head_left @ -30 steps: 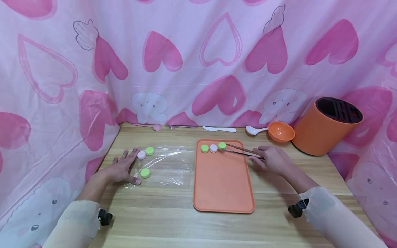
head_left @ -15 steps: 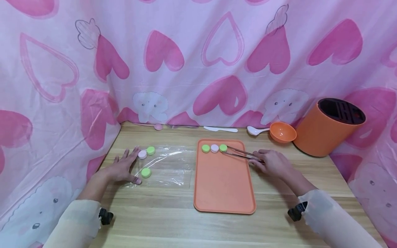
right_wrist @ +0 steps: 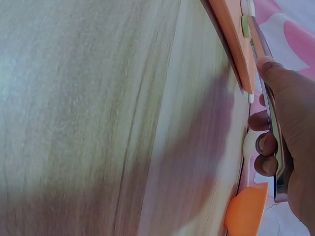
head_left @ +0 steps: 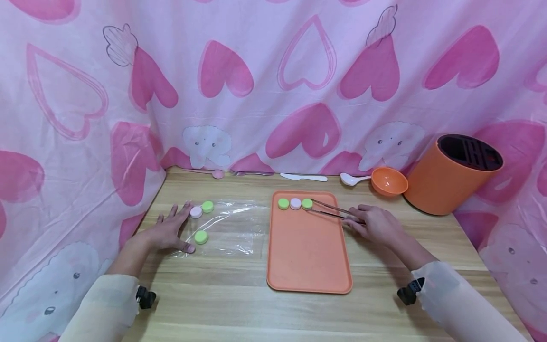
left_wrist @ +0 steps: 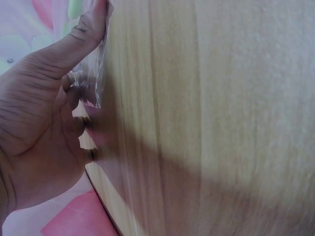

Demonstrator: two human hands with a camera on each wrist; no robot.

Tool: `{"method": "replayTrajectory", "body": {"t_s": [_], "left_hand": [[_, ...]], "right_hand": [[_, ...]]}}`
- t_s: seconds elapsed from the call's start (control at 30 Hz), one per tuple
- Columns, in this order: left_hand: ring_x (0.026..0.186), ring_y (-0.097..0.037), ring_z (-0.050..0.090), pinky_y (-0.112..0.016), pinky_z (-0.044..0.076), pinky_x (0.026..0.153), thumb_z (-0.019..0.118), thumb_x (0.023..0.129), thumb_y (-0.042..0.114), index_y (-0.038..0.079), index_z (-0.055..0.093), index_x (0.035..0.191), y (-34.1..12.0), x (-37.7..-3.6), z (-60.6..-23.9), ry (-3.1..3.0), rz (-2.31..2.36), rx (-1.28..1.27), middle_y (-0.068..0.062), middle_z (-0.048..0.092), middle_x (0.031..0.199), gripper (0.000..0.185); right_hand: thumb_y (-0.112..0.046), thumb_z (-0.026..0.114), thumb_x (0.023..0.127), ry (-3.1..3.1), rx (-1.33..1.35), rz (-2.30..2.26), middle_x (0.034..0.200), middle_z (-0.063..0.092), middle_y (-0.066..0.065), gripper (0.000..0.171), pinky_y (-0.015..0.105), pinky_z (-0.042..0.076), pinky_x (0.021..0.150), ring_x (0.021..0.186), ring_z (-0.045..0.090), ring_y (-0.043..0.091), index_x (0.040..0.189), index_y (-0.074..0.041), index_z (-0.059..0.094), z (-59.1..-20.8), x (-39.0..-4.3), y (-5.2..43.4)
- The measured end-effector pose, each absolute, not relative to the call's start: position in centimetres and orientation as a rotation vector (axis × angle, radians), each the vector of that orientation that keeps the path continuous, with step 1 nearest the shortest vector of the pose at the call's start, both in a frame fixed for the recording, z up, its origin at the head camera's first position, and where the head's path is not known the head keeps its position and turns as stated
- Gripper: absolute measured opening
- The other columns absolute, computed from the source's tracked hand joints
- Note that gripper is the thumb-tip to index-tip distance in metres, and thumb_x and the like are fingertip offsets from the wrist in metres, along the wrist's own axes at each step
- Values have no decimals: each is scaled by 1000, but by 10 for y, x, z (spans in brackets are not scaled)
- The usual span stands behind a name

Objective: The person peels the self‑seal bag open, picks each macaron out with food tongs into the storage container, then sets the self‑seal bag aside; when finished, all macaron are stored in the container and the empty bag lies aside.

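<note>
My right hand [head_left: 376, 225] holds a pair of metal tongs [head_left: 337, 213] over the right rim of the orange tray [head_left: 308, 256]. The tong tips stand around a green macaron [head_left: 307, 204], the rightmost of a row along the tray's far end. Beside it are a pink macaron [head_left: 295, 204] and another green macaron [head_left: 283, 204]. My left hand [head_left: 164, 232], fingers spread, rests on the left edge of a clear plastic sheet or bag [head_left: 235, 228]. On this plastic are a pink macaron [head_left: 196, 212], touching or nearly touching a green macaron [head_left: 207, 206], and a nearer green macaron [head_left: 201, 237].
Along the back edge lie a pink spoon [head_left: 218, 174], a fork [head_left: 251, 173], a white knife [head_left: 303, 177] and a white spoon [head_left: 352, 179]. An orange bowl [head_left: 389, 181] and an orange knife block [head_left: 450, 175] stand at the back right. A patterned curtain [head_left: 265, 71] encloses the table.
The tongs have lowered the green macaron slightly, level with the row on the tray. My left hand stays on the plastic, and little else has moved.
</note>
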State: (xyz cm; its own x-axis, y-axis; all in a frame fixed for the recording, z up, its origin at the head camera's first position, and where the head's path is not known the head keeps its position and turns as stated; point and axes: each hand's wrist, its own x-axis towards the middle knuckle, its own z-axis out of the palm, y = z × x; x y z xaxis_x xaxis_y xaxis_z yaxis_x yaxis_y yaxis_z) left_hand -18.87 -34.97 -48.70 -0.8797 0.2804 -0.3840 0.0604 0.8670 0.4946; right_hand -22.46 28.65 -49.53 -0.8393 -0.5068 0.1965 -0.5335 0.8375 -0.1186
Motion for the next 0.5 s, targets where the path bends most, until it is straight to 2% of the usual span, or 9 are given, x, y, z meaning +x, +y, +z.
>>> {"method": "replayTrajectory", "body": {"t_s": [0.1,0.2,0.33,0.5], "left_hand": [[166,-59,-18,-82,-15,128,100,75,49,4,-7,176,-350,-189,-487,2587,666,251,-26,-8,185,154],[166,-59,-18,-82,-16,128,100,75,49,5,-8,176,-351,-190,-488,2585,666,251,-26,-9,185,154],[166,-59,-18,-82,-16,128,100,75,49,5,-8,176,-351,-190,-488,2585,662,246,-25,-9,185,154],[167,-59,-18,-82,-16,128,100,75,49,6,-8,176,-351,-190,-489,2584,665,244,-25,-9,185,155]], "right_hand": [[-40,85,98,-2847,818,267,89,71,2,35,37,57,60,70,61,15,123,-15,83,-493,-224,286],[-38,85,98,-2799,841,259,91,73,4,35,41,61,61,72,67,19,122,-13,83,-490,-225,284],[-37,85,98,-2765,861,253,101,78,9,36,48,68,71,81,76,24,124,-12,83,-483,-228,277],[-39,84,99,-2782,917,262,101,76,9,41,45,67,72,78,70,22,129,-11,82,-472,-228,258]]}}
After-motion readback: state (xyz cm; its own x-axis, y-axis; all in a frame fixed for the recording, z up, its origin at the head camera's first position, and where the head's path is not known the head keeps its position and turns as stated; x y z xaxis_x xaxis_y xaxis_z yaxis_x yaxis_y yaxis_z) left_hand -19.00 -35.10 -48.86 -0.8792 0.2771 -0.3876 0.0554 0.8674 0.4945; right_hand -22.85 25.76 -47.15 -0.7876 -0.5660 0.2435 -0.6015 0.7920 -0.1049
